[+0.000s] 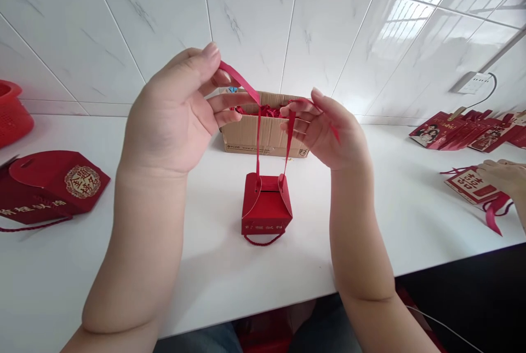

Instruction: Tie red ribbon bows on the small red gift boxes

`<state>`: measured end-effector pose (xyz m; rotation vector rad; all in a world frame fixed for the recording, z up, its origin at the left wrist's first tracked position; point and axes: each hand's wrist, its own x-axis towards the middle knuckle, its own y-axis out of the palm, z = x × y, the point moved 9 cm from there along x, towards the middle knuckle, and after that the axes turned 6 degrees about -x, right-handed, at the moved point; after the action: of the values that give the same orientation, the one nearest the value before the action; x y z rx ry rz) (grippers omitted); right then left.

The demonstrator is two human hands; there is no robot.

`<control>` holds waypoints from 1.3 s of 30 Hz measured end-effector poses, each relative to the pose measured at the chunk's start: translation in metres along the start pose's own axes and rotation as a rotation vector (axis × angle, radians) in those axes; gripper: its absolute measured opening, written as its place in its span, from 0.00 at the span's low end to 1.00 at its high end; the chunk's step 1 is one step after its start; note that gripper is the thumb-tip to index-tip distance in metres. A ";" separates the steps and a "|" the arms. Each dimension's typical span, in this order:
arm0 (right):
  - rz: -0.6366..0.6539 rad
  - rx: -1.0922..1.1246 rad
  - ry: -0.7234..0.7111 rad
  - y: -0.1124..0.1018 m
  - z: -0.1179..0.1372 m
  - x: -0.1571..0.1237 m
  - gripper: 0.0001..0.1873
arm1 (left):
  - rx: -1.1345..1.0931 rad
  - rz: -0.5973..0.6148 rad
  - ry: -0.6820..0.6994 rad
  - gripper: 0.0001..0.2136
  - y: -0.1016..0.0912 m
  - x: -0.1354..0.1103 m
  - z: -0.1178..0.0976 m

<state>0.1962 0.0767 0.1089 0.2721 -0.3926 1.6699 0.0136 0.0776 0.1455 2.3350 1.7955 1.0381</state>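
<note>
Nearest bit is a pair of legs in dark denim (205,340), tucked at the near edge of a white worktop (213,287). The small red gift box (267,208) sits upright on that worktop, pretty much dead centre, with a twisted red cord (265,243) looping off its near side and some gold lettering just above the loop. A red ribbon (243,81) comes up out of holes in the box's top flaps as two strands, one to each hand. The hands are well apart from each other: left hand (175,114) has one strand pinched between thumb and fingers, right hand (335,123) has the other, with a loose tail hanging past the palm.

Over on the left there's another red gift carton (49,183) lying down, round gold emblem on it. Far right, somebody else's hand (503,175) rests on a red and cream card box (468,186) with ribbon beside it.

Further back, behind the gift box, is an open cardboard box (265,136) with red stuff inside, too covered to make out. Red plastic basket (15,117) at far left, a row of red printed packets (444,131) at far right. Marbled wall tiles (246,13) right at the back, plus a white power strip (472,83).
</note>
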 end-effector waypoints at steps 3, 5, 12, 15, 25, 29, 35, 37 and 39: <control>-0.046 -0.028 -0.007 -0.002 0.002 0.000 0.21 | -0.047 0.002 -0.005 0.08 -0.003 0.004 0.004; -0.065 -0.069 -0.013 0.000 0.007 -0.003 0.21 | -0.058 0.027 0.003 0.08 -0.001 0.006 0.007; -0.030 -0.195 -0.068 0.020 0.019 -0.012 0.17 | 0.151 0.144 0.191 0.09 0.036 -0.008 0.007; -0.075 -0.169 -0.085 0.013 0.015 -0.010 0.12 | 0.303 0.172 0.352 0.07 0.045 -0.014 -0.001; -0.074 -0.136 -0.049 0.012 0.010 -0.007 0.08 | 0.509 0.107 -0.014 0.07 0.012 0.010 0.040; -0.045 -0.096 -0.052 0.014 0.010 -0.007 0.09 | 0.534 0.117 -0.081 0.10 0.010 0.012 0.049; -0.053 -0.102 -0.041 0.013 0.009 -0.008 0.13 | 0.480 0.191 -0.139 0.16 0.009 0.015 0.061; -0.080 -0.100 -0.058 0.011 0.010 -0.008 0.13 | 0.461 0.150 -0.052 0.14 0.009 0.015 0.049; -0.100 -0.105 -0.070 0.009 0.010 -0.007 0.14 | 0.453 0.116 0.043 0.12 0.011 0.011 0.034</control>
<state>0.1877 0.0651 0.1148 0.2680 -0.5095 1.5393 0.0412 0.0960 0.1284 2.7111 2.1211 0.7567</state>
